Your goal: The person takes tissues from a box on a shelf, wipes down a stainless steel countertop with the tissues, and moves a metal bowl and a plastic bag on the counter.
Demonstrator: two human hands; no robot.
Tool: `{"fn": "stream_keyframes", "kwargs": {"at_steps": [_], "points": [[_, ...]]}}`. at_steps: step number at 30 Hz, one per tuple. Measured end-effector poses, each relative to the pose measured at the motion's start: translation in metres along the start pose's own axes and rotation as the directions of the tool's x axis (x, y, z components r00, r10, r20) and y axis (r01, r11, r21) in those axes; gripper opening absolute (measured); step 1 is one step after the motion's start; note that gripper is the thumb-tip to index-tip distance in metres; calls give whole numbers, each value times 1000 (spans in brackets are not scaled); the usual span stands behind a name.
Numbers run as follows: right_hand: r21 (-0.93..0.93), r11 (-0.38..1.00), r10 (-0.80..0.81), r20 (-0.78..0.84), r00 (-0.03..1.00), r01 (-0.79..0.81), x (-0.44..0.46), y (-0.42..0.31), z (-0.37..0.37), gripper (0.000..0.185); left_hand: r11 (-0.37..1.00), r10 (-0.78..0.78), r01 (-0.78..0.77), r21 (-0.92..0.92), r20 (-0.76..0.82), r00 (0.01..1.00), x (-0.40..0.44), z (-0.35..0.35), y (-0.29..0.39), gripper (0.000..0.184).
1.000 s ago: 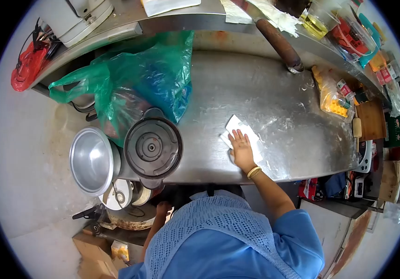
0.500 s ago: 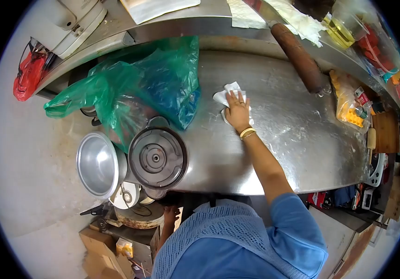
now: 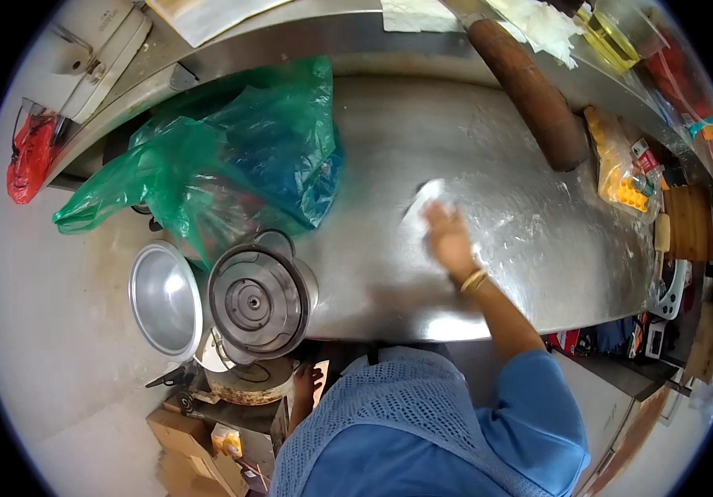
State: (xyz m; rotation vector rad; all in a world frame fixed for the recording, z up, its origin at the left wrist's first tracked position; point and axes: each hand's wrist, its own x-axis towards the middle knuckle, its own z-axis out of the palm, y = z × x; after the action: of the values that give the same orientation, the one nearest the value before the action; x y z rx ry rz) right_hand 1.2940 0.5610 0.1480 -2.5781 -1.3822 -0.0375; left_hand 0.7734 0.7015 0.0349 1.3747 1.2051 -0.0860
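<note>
My right hand (image 3: 449, 236), blurred by motion, is over the middle of the steel table (image 3: 373, 273), with a gold bangle at its wrist. A white cloth or paper (image 3: 424, 201) lies at its fingertips, partly covered by the fingers; how it is held is smeared. Low beside my body, off the table's front edge, my left hand (image 3: 306, 379) hangs with its fingers apart and holds nothing. White smears mark the steel to the right of my right hand.
A green plastic bag (image 3: 232, 157), a dark lidded pot (image 3: 257, 305) and a metal bowl (image 3: 164, 300) stand at the left. A brown wooden roller (image 3: 530, 91) juts over the back edge. An orange package (image 3: 621, 178) and a wooden board (image 3: 689, 224) are at the right.
My right hand and the white cloth first went toward the back of the table, then came back toward the front, with the hand now further right. My left hand stays low by my body.
</note>
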Motion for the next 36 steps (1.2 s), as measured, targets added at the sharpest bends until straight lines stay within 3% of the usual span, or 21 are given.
{"fn": "stream_keyframes", "kwargs": {"at_steps": [2,4,6,7,8,10,11,13,15,17,19,20,22,23,25,26,27,28,31,34,36], "points": [[-96,950,264,-256,930,-296,20,51,-13,40,979,-130,118,-168,-62,990,3,1,8,24],[-23,852,502,-243,830,-522,44,63,-7,45,992,120,-124,-4,-225,967,5,-9,14,25],[-93,892,411,-245,878,-443,66,31,21,45,975,214,-216,48,-455,864,5,-32,26,25],[-89,955,253,-256,933,-284,71,0,29,44,968,237,-241,67,-555,797,2,-47,37,26],[-112,983,131,-120,984,-145,72,-43,19,41,961,249,-266,72,-641,726,-4,-60,54,26],[49,986,-156,-82,984,160,67,-98,22,40,960,232,-271,68,-734,638,-20,-79,121,27],[42,989,-137,-85,987,141,61,-102,25,40,959,222,-274,66,-776,590,-28,-88,154,27],[76,951,-283,-161,945,298,47,-99,27,40,850,141,-495,-180,-828,542,-51,-69,264,32],[0,989,-148,-55,987,149,34,-54,12,43,829,315,-558,-40,-791,524,-58,-60,304,40],[-197,956,208,-65,976,-217,7,5,-8,45,789,402,-615,-23,-737,544,-53,-49,321,42],[-217,848,455,-169,874,-483,-56,72,-17,45,674,690,-696,247,-547,474,-44,-41,323,41],[-304,777,511,-209,834,-552,-91,104,-20,46,668,696,-703,244,-537,476,-40,-38,325,41],[-181,636,701,-270,660,-750,-149,137,-38,46,626,778,-592,508,-365,510,-36,-29,325,42],[-184,627,706,-276,652,-757,-154,141,-39,46,579,813,-602,550,-330,480,-35,-23,325,41],[-191,529,814,-164,558,-827,-158,144,-50,50,502,852,-566,654,-262,453,-34,-19,325,40],[-132,586,793,-107,599,-800,-147,132,-47,53,417,882,-515,749,-197,427,-34,-17,325,39],[-14,722,675,-206,709,-692,-132,115,-26,51,395,891,-514,761,-182,416,-35,-13,328,37],[-117,760,613,-196,765,-639,-101,83,-21,50,390,893,-521,760,-172,417,-34,-11,330,37],[-83,921,368,-137,920,-381,-35,-9,10,52,367,894,-505,781,-146,424,-35,-11,334,35],[87,981,162,112,981,-172,-14,-93,-1,46,351,896,-504,789,-127,426,-34,-11,337,34],[205,977,52,15,999,-54,-60,-115,2,42,338,906,-510,791,-127,404,-32,-13,334,33]]}}
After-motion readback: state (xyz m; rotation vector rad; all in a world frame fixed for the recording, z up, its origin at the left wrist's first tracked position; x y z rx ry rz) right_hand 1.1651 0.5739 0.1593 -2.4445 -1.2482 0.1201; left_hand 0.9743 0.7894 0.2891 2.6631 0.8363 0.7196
